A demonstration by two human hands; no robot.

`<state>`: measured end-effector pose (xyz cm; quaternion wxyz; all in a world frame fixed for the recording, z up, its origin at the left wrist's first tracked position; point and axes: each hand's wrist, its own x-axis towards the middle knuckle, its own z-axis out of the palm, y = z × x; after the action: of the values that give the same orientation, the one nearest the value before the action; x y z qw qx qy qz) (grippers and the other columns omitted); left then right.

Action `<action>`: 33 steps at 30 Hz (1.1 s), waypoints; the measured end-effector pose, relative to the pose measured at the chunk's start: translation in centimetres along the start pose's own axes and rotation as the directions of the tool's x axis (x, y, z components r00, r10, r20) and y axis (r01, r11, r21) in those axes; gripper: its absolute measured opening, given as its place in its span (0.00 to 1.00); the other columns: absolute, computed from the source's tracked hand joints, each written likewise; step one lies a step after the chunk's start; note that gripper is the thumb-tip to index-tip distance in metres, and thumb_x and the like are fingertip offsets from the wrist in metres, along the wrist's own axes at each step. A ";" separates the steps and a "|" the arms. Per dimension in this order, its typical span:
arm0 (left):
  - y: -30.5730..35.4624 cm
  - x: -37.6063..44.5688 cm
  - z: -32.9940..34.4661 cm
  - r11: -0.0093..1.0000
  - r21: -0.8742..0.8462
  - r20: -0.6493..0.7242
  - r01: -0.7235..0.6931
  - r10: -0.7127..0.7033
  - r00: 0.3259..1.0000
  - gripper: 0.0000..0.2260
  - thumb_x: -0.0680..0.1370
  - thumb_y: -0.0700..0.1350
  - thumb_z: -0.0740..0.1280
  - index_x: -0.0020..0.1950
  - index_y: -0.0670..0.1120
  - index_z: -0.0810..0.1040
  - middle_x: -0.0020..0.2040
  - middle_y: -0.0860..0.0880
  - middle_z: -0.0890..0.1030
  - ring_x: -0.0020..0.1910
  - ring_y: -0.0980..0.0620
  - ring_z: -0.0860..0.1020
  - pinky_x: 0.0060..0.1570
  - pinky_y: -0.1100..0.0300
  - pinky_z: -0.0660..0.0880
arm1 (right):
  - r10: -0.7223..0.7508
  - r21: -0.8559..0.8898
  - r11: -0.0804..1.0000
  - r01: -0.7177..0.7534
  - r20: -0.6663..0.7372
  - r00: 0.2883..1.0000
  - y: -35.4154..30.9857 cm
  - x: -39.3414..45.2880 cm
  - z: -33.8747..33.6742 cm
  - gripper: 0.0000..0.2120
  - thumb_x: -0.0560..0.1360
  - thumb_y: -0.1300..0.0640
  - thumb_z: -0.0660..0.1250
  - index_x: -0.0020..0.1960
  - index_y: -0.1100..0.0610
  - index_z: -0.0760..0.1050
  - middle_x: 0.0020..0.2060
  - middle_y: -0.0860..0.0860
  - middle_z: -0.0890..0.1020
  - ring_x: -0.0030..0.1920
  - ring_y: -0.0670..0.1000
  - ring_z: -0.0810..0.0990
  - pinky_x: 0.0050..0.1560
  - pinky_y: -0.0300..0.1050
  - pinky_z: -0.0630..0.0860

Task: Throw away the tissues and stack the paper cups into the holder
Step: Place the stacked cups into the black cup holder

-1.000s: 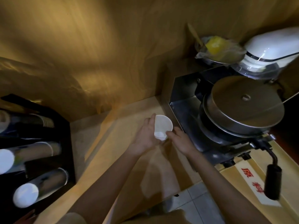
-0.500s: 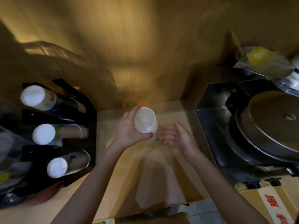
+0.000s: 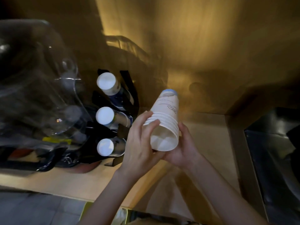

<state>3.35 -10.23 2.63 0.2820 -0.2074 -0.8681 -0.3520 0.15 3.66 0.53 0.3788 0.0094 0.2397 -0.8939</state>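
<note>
A stack of several nested white paper cups point(image 3: 165, 120) is held above the wooden counter, mouth toward me and bottom pointing up and away. My left hand point(image 3: 139, 143) wraps its left side, thumb across the stacked rims. My right hand point(image 3: 183, 148) cradles it from below and the right. To the left stands the black cup holder point(image 3: 129, 93) with three tilted columns of cups, their white ends point(image 3: 105, 82) facing me. No tissues are visible.
A clear plastic dome-shaped container point(image 3: 40, 78) and dark clutter fill the far left. A dark metal appliance point(image 3: 276, 159) sits at the right edge. The wooden counter point(image 3: 211, 135) runs between them, with a wood-panel wall behind.
The view has swung left, so the holder is now closer to centre. The cup stack has turned its mouth toward me, and my right hand has come onto it from below.
</note>
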 end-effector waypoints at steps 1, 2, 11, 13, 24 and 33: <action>-0.2 -0.4 -0.7 1.000 -0.008 -0.004 0.016 -0.016 1.000 0.32 0.64 0.52 0.75 0.61 0.46 0.62 0.66 0.46 0.63 0.66 0.46 0.67 0.62 0.49 0.71 | -0.012 -0.054 0.998 0.013 0.024 1.000 0.2 0.4 0.2 0.31 0.59 0.45 0.76 0.58 0.59 0.78 0.53 0.57 0.83 0.54 0.56 0.81 0.56 0.54 0.77; -0.5 -0.8 -1.4 0.999 -0.022 -0.006 0.040 -0.040 0.999 0.33 0.64 0.54 0.75 0.60 0.46 0.62 0.66 0.47 0.63 0.67 0.47 0.67 0.62 0.49 0.70 | -0.029 -0.139 0.990 0.032 0.028 0.999 0.4 0.7 0.3 0.30 0.59 0.45 0.76 0.57 0.58 0.79 0.52 0.56 0.83 0.52 0.56 0.82 0.52 0.53 0.79; -2.6 -3.0 -8.9 0.944 -0.034 -0.027 0.329 -0.330 0.944 0.34 0.69 0.63 0.65 0.66 0.42 0.64 0.61 0.54 0.69 0.60 0.53 0.70 0.57 0.51 0.73 | -0.247 -0.767 0.628 0.129 -0.039 0.968 3.3 4.0 4.2 0.38 0.57 0.65 0.77 0.65 0.61 0.66 0.54 0.52 0.82 0.55 0.49 0.81 0.45 0.41 0.79; -2.7 -3.0 -10.8 0.946 0.018 -0.021 0.325 -0.325 0.946 0.37 0.68 0.64 0.65 0.68 0.43 0.62 0.63 0.50 0.68 0.63 0.53 0.68 0.61 0.62 0.69 | -0.255 -0.808 0.571 0.148 -0.004 0.967 4.6 4.8 5.2 0.40 0.57 0.64 0.78 0.66 0.56 0.65 0.59 0.53 0.80 0.58 0.48 0.79 0.51 0.42 0.79; -2.5 -3.9 -16.5 0.906 0.226 0.043 0.358 -0.376 0.926 0.36 0.64 0.63 0.69 0.69 0.54 0.63 0.56 0.57 0.71 0.55 0.59 0.70 0.49 0.69 0.70 | -0.347 -0.983 0.066 0.171 0.138 0.928 11.1 8.6 4.2 0.41 0.63 0.51 0.77 0.70 0.52 0.60 0.67 0.48 0.68 0.69 0.44 0.65 0.66 0.35 0.67; -6.7 -6.2 -14.6 0.850 0.236 0.162 0.471 -0.512 0.844 0.31 0.61 0.46 0.79 0.62 0.45 0.74 0.55 0.46 0.76 0.50 0.52 0.74 0.46 0.60 0.71 | -0.186 -0.960 0.261 -0.096 -0.148 0.971 12.3 9.8 1.7 0.35 0.70 0.62 0.69 0.71 0.49 0.58 0.67 0.50 0.68 0.66 0.48 0.69 0.62 0.44 0.73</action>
<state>9.32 -26.31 4.09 0.1027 0.0126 -0.9468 -0.3047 1.78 -11.02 -5.08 0.2498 -0.1253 0.7752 -0.5665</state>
